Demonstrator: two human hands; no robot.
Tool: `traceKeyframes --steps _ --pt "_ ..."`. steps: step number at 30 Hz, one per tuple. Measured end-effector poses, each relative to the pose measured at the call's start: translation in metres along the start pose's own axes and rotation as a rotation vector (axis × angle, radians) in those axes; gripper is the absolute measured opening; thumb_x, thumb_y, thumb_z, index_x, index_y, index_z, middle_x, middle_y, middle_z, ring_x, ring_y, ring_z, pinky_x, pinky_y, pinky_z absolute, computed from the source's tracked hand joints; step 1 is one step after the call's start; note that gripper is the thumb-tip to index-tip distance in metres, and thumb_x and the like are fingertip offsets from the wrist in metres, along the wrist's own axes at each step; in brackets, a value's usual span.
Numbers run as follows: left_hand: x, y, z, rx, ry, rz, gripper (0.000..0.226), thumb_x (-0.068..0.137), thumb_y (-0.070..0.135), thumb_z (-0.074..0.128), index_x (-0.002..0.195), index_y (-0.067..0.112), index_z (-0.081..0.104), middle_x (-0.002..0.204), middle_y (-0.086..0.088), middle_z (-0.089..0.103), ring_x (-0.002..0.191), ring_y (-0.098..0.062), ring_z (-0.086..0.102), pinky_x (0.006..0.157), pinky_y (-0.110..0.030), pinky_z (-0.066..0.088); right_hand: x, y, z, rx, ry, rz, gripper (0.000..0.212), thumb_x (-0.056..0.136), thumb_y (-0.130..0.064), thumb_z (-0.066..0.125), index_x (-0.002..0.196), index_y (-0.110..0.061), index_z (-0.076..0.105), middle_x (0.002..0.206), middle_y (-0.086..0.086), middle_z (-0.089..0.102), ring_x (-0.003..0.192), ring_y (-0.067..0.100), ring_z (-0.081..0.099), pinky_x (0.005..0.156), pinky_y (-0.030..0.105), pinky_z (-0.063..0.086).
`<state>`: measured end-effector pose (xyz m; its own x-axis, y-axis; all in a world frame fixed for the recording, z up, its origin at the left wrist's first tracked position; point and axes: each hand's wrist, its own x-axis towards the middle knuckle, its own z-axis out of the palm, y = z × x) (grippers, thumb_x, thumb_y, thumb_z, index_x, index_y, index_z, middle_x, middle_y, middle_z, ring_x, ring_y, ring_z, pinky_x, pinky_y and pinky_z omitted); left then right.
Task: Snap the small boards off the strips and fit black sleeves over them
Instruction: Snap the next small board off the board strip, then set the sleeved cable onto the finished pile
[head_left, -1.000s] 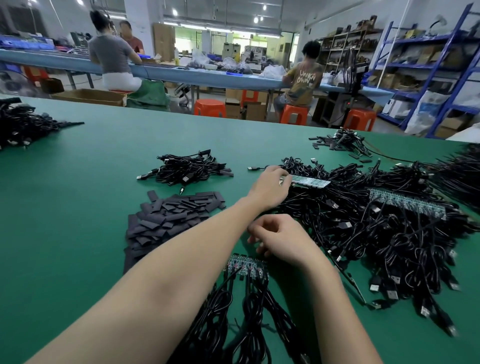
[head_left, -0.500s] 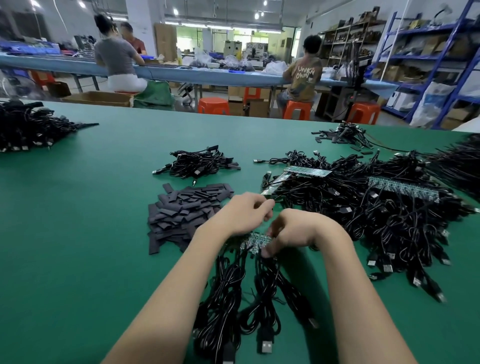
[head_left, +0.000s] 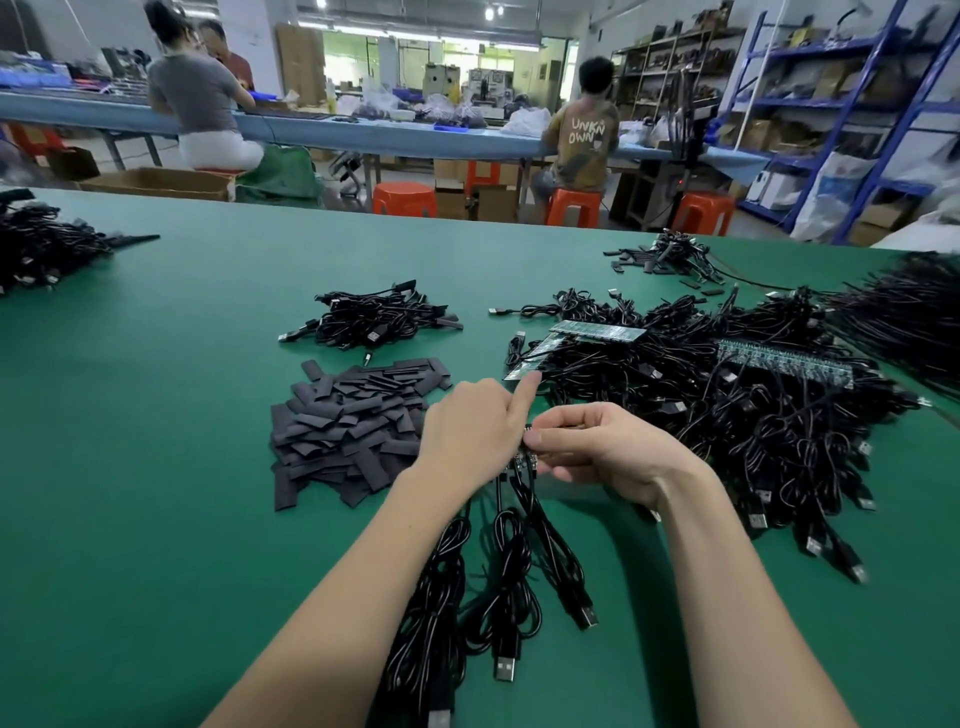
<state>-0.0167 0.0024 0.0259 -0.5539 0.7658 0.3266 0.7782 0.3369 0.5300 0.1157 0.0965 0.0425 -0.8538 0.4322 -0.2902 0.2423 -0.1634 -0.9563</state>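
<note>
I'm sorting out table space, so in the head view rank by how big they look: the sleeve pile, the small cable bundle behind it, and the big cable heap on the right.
1. Cable heap
2. Sleeve pile
3. Cable bundle, farther off, so unsure

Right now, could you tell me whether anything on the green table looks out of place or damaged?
Nothing stands out. The black sleeves lie in a loose heap left of both hands, which hold a small board strip with cables hanging. More strips rest on the tangled cable pile.
</note>
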Motion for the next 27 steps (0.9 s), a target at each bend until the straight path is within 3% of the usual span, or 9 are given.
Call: traceKeyframes --steps 4,12,17,23,25,27 --pt "-0.004 -0.001 0.001 -0.132 0.042 -0.041 0.076 0.103 0.061 0.030 0.044 0.014 0.036 0.052 -0.004 0.046 0.063 -0.034 0.049 0.067 -0.041 0.045 0.003 0.002 0.003 0.045 -0.039 -0.054 0.022 0.067 -0.013 0.081 0.083 -0.007 0.066 0.069 0.002 0.066 0.059 0.008 0.065 0.056 0.016 0.054" --pt "-0.006 -0.001 0.002 -0.378 -0.017 -0.036 0.078 0.106 0.052 0.034 0.038 0.014 0.030 0.035 0.002 0.030 0.047 -0.023 0.031 0.057 -0.037 0.031 0.003 0.006 0.005 0.192 -0.143 -0.102 0.011 0.076 -0.003 0.071 0.076 -0.008 0.062 0.064 0.001 0.065 0.054 0.006 0.063 0.054 0.013 0.052" --pt "-0.011 -0.001 -0.001 -0.486 -0.043 -0.032 0.072 0.107 0.049 0.037 0.044 0.017 0.022 0.040 0.004 0.025 0.049 -0.022 0.025 0.057 -0.036 0.026 0.004 0.007 0.008 0.190 -0.159 -0.095 0.017 0.078 -0.003 0.077 0.073 -0.011 0.064 0.063 -0.001 0.063 0.054 0.005 0.061 0.053 0.013 0.050" --pt "-0.012 0.000 -0.002 -0.681 -0.076 -0.017 0.073 0.107 0.049 0.036 0.041 0.021 0.023 0.047 0.001 0.025 0.048 -0.018 0.022 0.057 -0.035 0.022 0.002 0.009 0.012 0.220 -0.200 -0.084 0.015 0.077 -0.004 0.071 0.068 -0.016 0.067 0.061 -0.001 0.063 0.054 0.005 0.061 0.053 0.013 0.050" --pt "-0.010 -0.002 -0.002 -0.712 -0.064 -0.025 0.076 0.107 0.049 0.036 0.037 0.021 0.028 0.043 0.004 0.027 0.043 -0.014 0.025 0.053 -0.030 0.024 -0.001 0.007 0.015 0.220 -0.233 -0.098 0.018 0.076 -0.005 0.077 0.066 -0.018 0.070 0.061 -0.001 0.064 0.053 0.004 0.062 0.053 0.012 0.051" --pt "-0.010 -0.006 -0.001 -0.652 -0.063 -0.052 0.078 0.107 0.050 0.037 0.034 0.020 0.039 0.037 0.008 0.036 0.038 -0.009 0.035 0.049 -0.019 0.029 -0.005 0.004 0.014 0.269 -0.264 -0.152 0.026 0.062 -0.013 0.095 0.068 -0.018 0.070 0.061 -0.001 0.064 0.052 0.005 0.062 0.052 0.013 0.051"
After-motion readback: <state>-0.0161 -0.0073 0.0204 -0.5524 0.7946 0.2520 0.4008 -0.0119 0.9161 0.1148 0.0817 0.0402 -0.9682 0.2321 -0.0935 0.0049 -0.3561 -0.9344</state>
